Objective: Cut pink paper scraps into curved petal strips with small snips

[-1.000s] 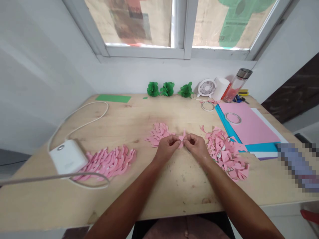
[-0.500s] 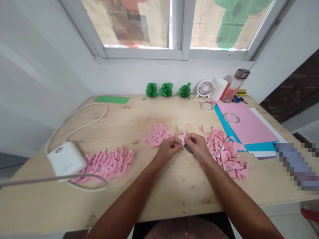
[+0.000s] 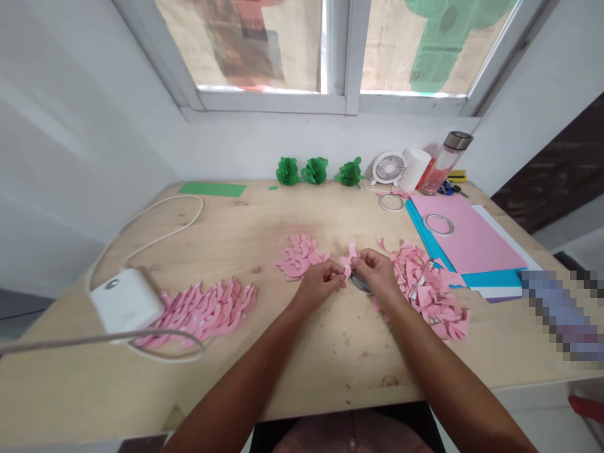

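Between my hands is a small curved piece of pink paper [image 3: 352, 250]. My left hand [image 3: 319, 286] pinches its lower left end, thumb and fingertips together. The right side of the same piece is pinched by my right hand [image 3: 377, 272]. Under my right hand lies a roll of tape [image 3: 361, 286], partly covered. Just left of my left hand is a cluster of curved pink paper pieces [image 3: 298, 257]. Beside my right wrist spreads a loose heap of pink paper scraps [image 3: 431, 296].
Wavy pink strips [image 3: 212, 308] lie at left by a white power adapter [image 3: 126, 301] with cables. Along the wall stand green paper balls [image 3: 315, 171], a small fan [image 3: 389, 168] and a glass bottle [image 3: 446, 162]. A tape ring [image 3: 438, 216] rests on coloured sheets [image 3: 481, 242].
The pink piece has turned slightly between my fingers, its upper end now further right. My right hand has shifted a little, and more of the tape roll shows beneath it.
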Motion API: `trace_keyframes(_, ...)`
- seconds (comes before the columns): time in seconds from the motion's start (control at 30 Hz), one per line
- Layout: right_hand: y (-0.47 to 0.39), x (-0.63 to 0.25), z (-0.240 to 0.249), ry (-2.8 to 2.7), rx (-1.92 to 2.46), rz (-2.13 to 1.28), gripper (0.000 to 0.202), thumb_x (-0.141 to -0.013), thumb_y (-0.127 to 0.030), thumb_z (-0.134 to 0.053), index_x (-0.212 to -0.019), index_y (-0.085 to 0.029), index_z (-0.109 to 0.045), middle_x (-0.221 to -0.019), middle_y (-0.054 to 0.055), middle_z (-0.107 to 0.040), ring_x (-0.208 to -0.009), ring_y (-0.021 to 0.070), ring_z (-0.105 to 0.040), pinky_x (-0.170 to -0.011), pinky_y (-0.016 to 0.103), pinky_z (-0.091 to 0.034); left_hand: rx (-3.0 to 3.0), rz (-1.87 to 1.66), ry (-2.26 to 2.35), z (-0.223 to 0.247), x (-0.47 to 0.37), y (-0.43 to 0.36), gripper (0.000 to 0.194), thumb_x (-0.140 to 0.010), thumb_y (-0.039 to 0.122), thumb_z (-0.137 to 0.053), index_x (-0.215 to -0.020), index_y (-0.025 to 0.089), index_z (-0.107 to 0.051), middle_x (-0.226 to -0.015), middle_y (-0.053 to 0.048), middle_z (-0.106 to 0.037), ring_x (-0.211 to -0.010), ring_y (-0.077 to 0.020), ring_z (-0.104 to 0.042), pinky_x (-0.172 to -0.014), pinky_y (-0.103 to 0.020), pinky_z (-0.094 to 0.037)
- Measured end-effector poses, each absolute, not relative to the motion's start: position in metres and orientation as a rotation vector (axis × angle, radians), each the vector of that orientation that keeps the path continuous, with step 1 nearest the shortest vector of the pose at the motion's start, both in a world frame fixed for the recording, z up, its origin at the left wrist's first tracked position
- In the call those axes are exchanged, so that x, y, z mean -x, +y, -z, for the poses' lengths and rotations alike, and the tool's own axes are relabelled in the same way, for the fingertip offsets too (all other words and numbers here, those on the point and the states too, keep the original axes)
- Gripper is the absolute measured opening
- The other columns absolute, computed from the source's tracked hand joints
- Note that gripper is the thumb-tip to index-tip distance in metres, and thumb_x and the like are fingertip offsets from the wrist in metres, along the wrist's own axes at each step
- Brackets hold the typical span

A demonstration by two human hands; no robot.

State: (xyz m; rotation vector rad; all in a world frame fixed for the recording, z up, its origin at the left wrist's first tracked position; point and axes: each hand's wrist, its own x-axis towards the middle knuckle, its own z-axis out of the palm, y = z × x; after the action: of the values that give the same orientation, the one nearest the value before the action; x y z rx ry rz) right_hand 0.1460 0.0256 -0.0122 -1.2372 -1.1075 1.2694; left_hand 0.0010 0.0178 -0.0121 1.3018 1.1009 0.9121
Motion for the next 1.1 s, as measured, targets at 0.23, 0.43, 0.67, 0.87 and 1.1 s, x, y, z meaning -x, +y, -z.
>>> trace_keyframes(0.23, 0.026, -0.149, 0.015, -1.232, 1.378, -1.034, 0.018, -0.067, -0.033, -0.058, -0.064, -0.016, -0.055, -0.051, -0.005, -0.048, -0.044, 0.0077, -0.040, -0.044, 0.020, -0.031, -1.578, -0.917, 1.183, 0.017, 0.002, 0.018, 0.006, -0.068, 0.019, -0.056, -0.065, 0.015, -0.060, -0.053, 0.004, -0.054, -0.047, -0.0064, -0.043, -0.045, -0.017, -0.030)
trace_keyframes(0.43, 0.029, -0.153, 0.013, -1.371, 1.425, -0.975, 0.023, -0.072, -0.038, -0.052, -0.070, -0.016, -0.056, -0.057, -0.002, -0.054, -0.049, 0.0101, -0.045, -0.048, 0.021, -0.034, -1.312, -1.048, 1.169, 0.018, 0.003, 0.022, 0.007, -0.068, 0.022, -0.057, -0.067, 0.015, -0.057, -0.056, 0.001, -0.058, -0.049, -0.0088, -0.050, -0.049, -0.020, -0.038)
trace_keyframes(0.67, 0.024, -0.157, 0.004, -1.846, 1.663, -0.536, 0.017, -0.077, -0.031, -0.048, -0.075, -0.018, -0.059, -0.071, 0.001, -0.061, -0.066, 0.0141, -0.053, -0.060, 0.023, -0.036, -0.999, -1.193, 1.166, 0.016, 0.007, 0.027, 0.014, -0.066, 0.026, -0.062, -0.072, 0.015, -0.055, -0.055, 0.000, -0.061, -0.044, -0.0090, -0.050, -0.046, -0.021, -0.038)
trace_keyframes(0.87, 0.020, -0.159, -0.006, -2.223, 1.781, -0.257, 0.016, -0.077, -0.031, -0.052, -0.085, -0.019, -0.060, -0.084, 0.005, -0.063, -0.082, 0.0186, -0.054, -0.068, 0.027, -0.034, -0.984, -1.205, 1.140, 0.019, 0.008, 0.028, 0.016, -0.064, 0.027, -0.063, -0.073, 0.015, -0.055, -0.056, 0.000, -0.061, -0.043, -0.0086, -0.050, -0.045, -0.021, -0.038)
trace_keyframes(1.1, 0.017, -0.159, -0.012, -2.402, 1.790, -0.276, 0.018, -0.078, -0.028, -0.053, -0.092, -0.020, -0.060, -0.090, 0.006, -0.064, -0.085, 0.0198, -0.054, -0.068, 0.027, -0.034, -0.974, -1.193, 1.156, 0.018, 0.007, 0.028, 0.017, -0.065, 0.027, -0.063, -0.074, 0.015, -0.055, -0.056, 0.000, -0.061, -0.044, -0.0085, -0.050, -0.045, -0.020, -0.038)
